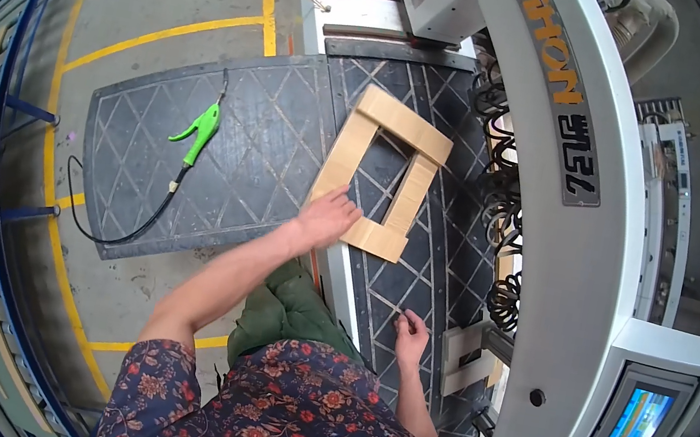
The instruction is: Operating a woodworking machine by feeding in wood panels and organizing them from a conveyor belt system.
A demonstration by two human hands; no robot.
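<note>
A rectangular wooden frame [340, 161] of pale flat boards, open in its middle, lies askew on the dark, cross-lined machine bed [414, 279]. My left hand [331, 217] is at the frame's near left corner, its fingers closed over the left board. Lower and to the right, my right hand [411, 337] hovers over the bed, apart from the frame. Its fingers are curled in a pinch; whatever may be between them is too small to make out.
A green air blow gun [204, 135] with a black hose lies on the dark side table [268, 125]. The large grey machine arm [574, 249], coiled black hoses [500, 217] and a control panel [637, 424] stand at right. A blue-framed roller conveyor [6, 97] runs along the left.
</note>
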